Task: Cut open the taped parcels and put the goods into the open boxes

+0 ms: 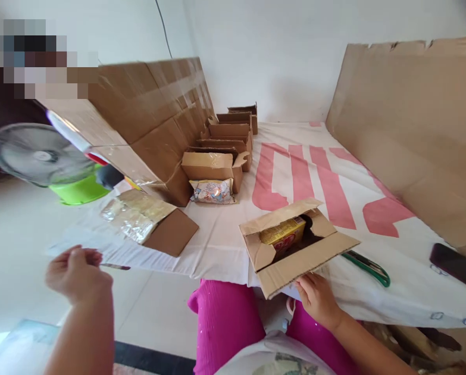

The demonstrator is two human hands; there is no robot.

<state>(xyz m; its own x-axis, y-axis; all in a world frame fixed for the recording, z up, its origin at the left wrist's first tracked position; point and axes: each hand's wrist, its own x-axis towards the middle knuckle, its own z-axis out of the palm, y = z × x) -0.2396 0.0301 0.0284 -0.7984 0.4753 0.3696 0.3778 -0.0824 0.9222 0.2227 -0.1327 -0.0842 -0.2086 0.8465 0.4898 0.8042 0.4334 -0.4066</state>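
Note:
In front of me an open cardboard box point(270, 276) rests on the cloth-covered table, its flaps spread. Inside it lies a yellow packet with red print point(285, 234). My right hand point(319, 297) grips the near flap at its lower edge, with the fingers partly hidden. Away to the left, my left hand point(78, 273) is raised by the table edge, fingers curled together; whatever they may hold cannot be made out. Just beyond it sits a closed cardboard box with shiny tape point(170, 232), apart from the hand.
Several small cardboard boxes point(207, 166) stand in a row beside a large carton point(150, 104). A printed pouch point(213, 191) leans before them. Right of my box lie a green utility knife point(368, 266) and a dark phone point(457, 265). A fan point(45, 155) stands left.

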